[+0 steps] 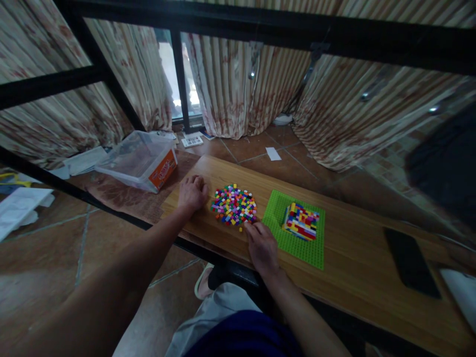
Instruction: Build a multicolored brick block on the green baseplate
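A pile of small multicoloured toy bricks (pixel 234 204) lies on the wooden bench top, with one yellow brick (pixel 241 229) just off its near edge. My left hand (pixel 192 193) rests palm down on the wood to the left of the pile, its fingers loosely bent and apart, holding nothing visible. At the pile's near right edge, my right hand (pixel 262 244) has its thumb and fingertips pinched together; whatever is between them is hidden. To its right lies a green studded baseplate (pixel 273 233), bearing a block-shaped build of mixed-colour bricks (pixel 302 221).
A clear plastic bin (pixel 130 161) with an orange label stands left of the wooden bench (pixel 353 238). A black phone-like slab (pixel 411 263) lies toward its right end. Dark metal bars (pixel 238 20) and striped curtains (pixel 230 84) are beyond. White trays (pixel 22 210) sit far left.
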Tool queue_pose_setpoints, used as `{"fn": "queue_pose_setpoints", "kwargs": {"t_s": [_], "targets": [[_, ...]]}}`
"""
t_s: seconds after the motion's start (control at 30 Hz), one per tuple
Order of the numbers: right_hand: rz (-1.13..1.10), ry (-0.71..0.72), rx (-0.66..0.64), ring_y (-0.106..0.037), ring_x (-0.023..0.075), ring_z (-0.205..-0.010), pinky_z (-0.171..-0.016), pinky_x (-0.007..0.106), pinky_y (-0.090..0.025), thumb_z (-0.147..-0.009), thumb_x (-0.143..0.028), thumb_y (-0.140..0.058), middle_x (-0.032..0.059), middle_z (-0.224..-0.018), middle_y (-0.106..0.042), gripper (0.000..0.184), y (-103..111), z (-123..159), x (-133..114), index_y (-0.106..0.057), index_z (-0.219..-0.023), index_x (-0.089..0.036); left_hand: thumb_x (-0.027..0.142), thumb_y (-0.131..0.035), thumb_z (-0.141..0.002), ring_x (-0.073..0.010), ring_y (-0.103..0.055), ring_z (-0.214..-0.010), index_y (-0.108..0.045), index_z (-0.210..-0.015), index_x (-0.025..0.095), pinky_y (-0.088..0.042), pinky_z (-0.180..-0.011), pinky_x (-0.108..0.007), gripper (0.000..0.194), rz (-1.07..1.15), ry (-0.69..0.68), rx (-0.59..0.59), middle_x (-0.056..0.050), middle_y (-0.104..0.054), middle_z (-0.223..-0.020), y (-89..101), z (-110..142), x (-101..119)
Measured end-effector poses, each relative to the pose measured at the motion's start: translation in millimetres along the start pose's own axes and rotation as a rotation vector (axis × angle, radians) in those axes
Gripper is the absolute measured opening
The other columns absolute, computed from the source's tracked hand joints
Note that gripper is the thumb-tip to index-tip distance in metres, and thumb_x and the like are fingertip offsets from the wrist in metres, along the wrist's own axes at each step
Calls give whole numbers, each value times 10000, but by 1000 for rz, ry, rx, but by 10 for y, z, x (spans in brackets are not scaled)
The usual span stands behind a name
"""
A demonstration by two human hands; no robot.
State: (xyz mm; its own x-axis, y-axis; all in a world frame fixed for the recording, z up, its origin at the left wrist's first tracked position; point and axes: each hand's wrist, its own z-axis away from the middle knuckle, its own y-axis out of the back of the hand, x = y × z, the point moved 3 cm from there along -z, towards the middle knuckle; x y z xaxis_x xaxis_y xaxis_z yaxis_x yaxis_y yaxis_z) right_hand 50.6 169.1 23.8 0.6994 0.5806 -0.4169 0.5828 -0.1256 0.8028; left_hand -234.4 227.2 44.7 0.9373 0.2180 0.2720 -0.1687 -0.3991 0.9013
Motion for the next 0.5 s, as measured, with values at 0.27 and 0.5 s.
{"fn": "queue_pose_setpoints", "kwargs": {"t_s": [0.27,0.5], "targets": [[-99,-122,31,-631,184,-876,-790,307,-501,-1011,-269,-445,60,-952,-689,314,141,-64,68,-758,-1005,-246,327,-483,-902,-319,-575,-1188,-654,-1100,183,-399,-1087,-485,299,11,-5,-12,-152,-659,-1245,-3,-10,-3],[-328,-238,89,-655,188,-860,-798,325,-522,-985,-332,-503,55,-907,-706,261,428,-42,29,-730,-919,-222,323,-470,-902,-328,-575,-1189,-644,-1130,159,-400,-1089,-483,331,-5,2,-18,-171,-655,-1246,-15,-20,-18]]}}
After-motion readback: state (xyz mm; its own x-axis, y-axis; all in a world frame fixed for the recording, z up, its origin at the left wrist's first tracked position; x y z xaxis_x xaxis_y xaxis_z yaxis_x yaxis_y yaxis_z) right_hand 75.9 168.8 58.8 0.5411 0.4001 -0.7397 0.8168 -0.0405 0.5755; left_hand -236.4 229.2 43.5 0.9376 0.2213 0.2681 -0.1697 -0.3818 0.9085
